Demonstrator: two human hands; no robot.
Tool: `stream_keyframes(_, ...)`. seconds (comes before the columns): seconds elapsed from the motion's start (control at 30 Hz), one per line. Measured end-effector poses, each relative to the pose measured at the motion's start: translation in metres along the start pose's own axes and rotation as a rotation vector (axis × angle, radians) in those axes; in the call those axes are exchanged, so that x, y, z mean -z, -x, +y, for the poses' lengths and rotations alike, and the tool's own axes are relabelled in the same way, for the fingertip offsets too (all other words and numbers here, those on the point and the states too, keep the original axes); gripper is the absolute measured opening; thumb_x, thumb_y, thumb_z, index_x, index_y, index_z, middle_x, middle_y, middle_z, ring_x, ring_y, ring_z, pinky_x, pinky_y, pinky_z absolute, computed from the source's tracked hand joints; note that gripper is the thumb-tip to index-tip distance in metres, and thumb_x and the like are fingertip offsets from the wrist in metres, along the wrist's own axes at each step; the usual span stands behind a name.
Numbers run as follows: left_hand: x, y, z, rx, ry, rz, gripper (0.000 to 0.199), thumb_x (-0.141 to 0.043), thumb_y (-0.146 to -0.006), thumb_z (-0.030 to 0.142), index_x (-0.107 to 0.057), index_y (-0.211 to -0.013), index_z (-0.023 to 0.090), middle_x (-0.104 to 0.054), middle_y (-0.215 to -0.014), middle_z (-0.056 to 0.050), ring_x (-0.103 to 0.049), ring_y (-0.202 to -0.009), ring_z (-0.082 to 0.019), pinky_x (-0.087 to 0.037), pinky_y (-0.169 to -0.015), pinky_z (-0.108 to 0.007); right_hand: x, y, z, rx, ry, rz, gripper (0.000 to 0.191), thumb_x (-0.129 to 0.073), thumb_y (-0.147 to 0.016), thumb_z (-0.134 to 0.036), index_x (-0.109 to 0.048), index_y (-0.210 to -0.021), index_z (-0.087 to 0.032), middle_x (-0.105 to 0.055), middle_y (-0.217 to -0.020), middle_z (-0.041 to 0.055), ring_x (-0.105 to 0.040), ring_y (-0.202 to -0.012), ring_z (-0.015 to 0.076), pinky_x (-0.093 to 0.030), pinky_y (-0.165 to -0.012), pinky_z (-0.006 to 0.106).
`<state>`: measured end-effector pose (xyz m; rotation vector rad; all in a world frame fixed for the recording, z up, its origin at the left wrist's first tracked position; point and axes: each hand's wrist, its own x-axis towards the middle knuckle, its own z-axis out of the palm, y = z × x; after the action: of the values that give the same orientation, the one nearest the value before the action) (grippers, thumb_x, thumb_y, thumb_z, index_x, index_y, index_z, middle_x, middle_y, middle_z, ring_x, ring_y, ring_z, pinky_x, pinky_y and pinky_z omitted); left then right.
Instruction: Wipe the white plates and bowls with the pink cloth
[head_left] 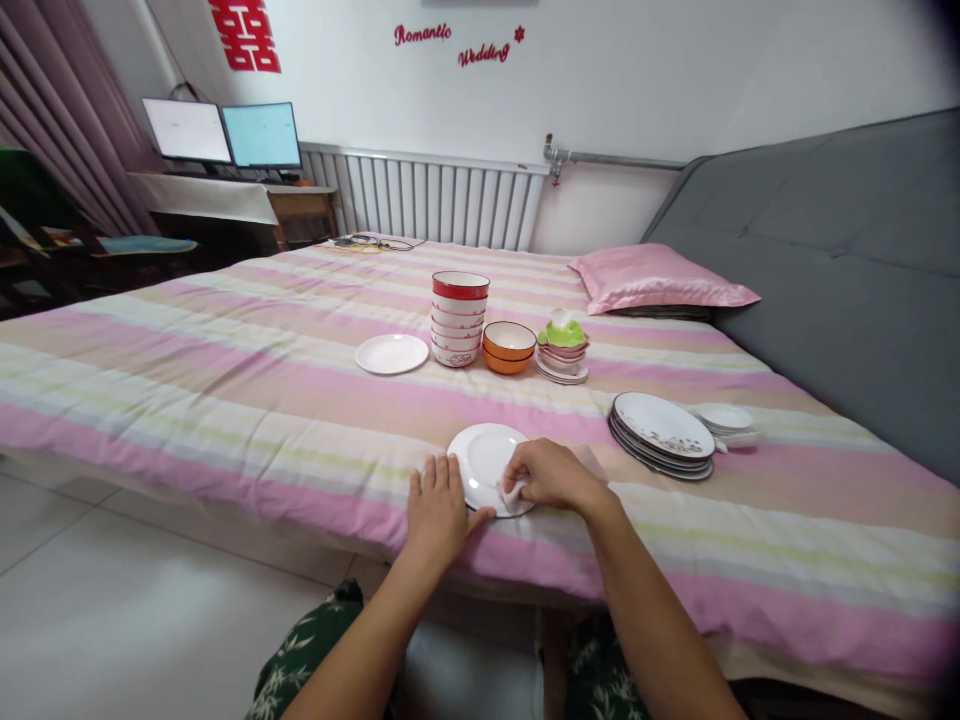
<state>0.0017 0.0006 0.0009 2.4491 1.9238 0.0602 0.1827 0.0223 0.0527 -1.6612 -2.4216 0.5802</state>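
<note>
A white plate (484, 455) lies near the front edge of the bed. My left hand (439, 510) rests at its left rim, fingers stretched out and lying flat, thumb along the near edge. My right hand (551, 475) is closed on a crumpled whitish wipe (514, 492), pressed against the right part of the plate. Whether the wipe is tissue or cloth I cannot tell. To the right is a stack of white plates (664, 425) with dark rims and a floral pattern, beside small white dishes (726, 418).
Farther back on the striped bedspread (225, 370) stand a white oval plate (391, 354), a tall stack of bowls (457, 320), orange bowls (509, 348) and a pile of small dishes with a green one (564, 333) on top. A pink pillow (660, 277) lies by the grey headboard (825, 240).
</note>
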Motion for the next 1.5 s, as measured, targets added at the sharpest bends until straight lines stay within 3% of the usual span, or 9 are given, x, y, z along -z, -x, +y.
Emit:
stream_keyframes(0.33,-0.007,0.0,-0.002,-0.019,-0.015,0.044,0.081,-0.05,-0.079,0.057,-0.035,-0.138,0.004,-0.037,-0.142,-0.022,-0.029,-0.134,-0.036,-0.024,-0.106,-0.052,-0.026,-0.022,-0.011,0.183,-0.127,0.211,0.024,-0.06,-0.072,-0.016,-0.072,-0.09,-0.027,-0.071,-0.096,0.0002,-0.063,-0.087,0.0149,-0.044,-0.08,0.023)
stream_keyframes(0.53,-0.009,-0.001,-0.002,-0.015,-0.01,0.065,0.079,-0.049,-0.079,0.057,-0.037,-0.137,0.005,-0.038,-0.142,-0.022,-0.029,-0.134,-0.035,-0.024,-0.106,-0.052,-0.041,-0.034,-0.015,0.136,-0.117,0.358,0.023,-0.055,-0.081,-0.018,-0.07,-0.099,-0.023,-0.07,-0.1,0.0029,-0.061,-0.096,0.0157,-0.043,-0.087,0.025)
stream_keyframes(0.67,-0.008,-0.001,-0.002,-0.014,-0.004,0.054,0.08,-0.048,-0.079,0.058,-0.036,-0.137,0.004,-0.037,-0.142,-0.022,-0.029,-0.134,-0.035,-0.023,-0.106,-0.052,-0.045,-0.04,-0.016,0.02,-0.032,0.412,0.022,-0.052,-0.085,-0.021,-0.069,-0.099,-0.024,-0.068,-0.103,0.0034,-0.058,-0.099,0.016,-0.041,-0.087,0.025)
stream_keyframes(1.17,0.002,0.001,0.0,-0.002,0.011,-0.004,0.081,-0.048,-0.08,0.057,-0.033,-0.138,0.002,-0.035,-0.143,-0.022,-0.028,-0.134,-0.035,-0.023,-0.107,-0.051,-0.033,-0.04,-0.002,-0.269,0.078,0.362,0.025,-0.05,-0.085,-0.023,-0.068,-0.103,-0.026,-0.066,-0.108,0.0044,-0.057,-0.102,0.0185,-0.043,-0.082,0.025)
stream_keyframes(1.5,-0.001,0.001,0.0,-0.002,0.02,0.012,0.082,-0.05,-0.079,0.057,-0.033,-0.138,0.002,-0.035,-0.143,-0.023,-0.027,-0.134,-0.036,-0.023,-0.107,-0.051,-0.008,-0.022,-0.002,-0.378,0.059,0.18,0.022,-0.059,-0.077,-0.025,-0.071,-0.095,-0.028,-0.071,-0.101,0.0039,-0.063,-0.096,0.0193,-0.044,-0.073,0.024)
